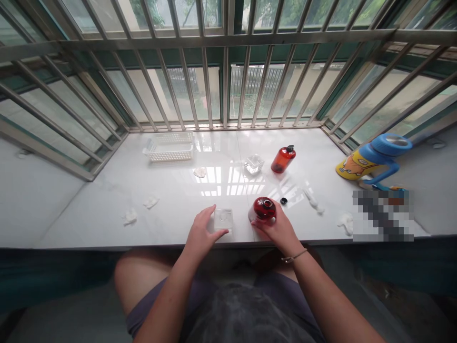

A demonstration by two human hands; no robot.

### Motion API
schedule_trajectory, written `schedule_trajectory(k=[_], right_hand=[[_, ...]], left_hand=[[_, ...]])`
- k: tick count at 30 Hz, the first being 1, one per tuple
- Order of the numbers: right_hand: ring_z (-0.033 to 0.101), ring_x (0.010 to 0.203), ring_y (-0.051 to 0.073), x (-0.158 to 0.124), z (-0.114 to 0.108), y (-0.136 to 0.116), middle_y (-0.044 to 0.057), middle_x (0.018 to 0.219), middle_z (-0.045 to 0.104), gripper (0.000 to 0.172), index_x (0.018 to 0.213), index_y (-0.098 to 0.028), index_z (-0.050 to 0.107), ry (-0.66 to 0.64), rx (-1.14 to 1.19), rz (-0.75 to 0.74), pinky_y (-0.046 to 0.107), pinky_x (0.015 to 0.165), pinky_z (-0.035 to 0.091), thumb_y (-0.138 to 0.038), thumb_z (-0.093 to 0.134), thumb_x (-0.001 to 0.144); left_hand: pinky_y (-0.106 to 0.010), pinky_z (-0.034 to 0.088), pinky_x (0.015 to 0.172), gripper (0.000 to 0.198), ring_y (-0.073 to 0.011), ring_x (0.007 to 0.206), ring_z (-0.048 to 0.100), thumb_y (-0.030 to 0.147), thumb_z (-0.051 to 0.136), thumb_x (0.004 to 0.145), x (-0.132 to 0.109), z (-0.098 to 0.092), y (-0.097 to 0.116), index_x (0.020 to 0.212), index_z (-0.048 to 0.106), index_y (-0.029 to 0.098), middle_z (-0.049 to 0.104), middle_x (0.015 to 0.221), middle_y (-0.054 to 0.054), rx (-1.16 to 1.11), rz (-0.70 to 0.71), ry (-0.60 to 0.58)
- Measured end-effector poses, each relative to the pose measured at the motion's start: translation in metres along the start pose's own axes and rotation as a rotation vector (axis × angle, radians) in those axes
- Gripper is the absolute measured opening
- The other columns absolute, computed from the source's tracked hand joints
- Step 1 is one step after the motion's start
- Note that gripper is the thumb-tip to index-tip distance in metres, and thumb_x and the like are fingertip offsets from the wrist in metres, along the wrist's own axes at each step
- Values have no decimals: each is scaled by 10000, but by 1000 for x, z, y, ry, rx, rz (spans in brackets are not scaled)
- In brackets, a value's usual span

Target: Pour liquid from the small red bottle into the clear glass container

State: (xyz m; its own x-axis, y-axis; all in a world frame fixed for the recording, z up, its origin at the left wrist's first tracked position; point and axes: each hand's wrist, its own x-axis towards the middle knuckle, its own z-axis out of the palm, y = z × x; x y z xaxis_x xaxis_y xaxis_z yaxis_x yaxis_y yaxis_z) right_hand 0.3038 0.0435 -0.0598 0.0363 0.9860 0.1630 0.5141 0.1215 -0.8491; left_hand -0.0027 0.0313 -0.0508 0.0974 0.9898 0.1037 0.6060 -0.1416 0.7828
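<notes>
My right hand [277, 228] is wrapped round a red translucent bottle [264, 208] with its mouth uncapped, near the front edge of the white counter [171, 181]. A small black cap [283, 201] lies just right of that bottle. My left hand [206, 228] has thumb and fingers spread around a clear square container [223, 219]; whether they touch it is hard to tell. Farther back, another red bottle [282, 160] with a black cap stands beside a clear glass dish [253, 164].
A white perforated basket [170, 147] sits at the back left. Crumpled white tissues [130, 217] lie about the counter. On the right stands a blue and yellow flask [367, 157], with a blurred-out patch in front. Metal bars [228, 85] line the window behind.
</notes>
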Motion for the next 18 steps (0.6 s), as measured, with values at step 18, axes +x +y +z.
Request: schedule_trajectory(k=[18], right_hand=[[623, 1173, 386, 29, -58, 68, 195, 1227, 706, 465, 1319, -146, 686, 220, -697, -45, 559, 1045, 498, -476, 598, 1004]], left_hand=[[-526, 569, 1120, 200, -269, 1239, 683, 294, 706, 1015, -29, -26, 43, 1212, 673, 283, 726, 1267, -79, 17, 233, 312]])
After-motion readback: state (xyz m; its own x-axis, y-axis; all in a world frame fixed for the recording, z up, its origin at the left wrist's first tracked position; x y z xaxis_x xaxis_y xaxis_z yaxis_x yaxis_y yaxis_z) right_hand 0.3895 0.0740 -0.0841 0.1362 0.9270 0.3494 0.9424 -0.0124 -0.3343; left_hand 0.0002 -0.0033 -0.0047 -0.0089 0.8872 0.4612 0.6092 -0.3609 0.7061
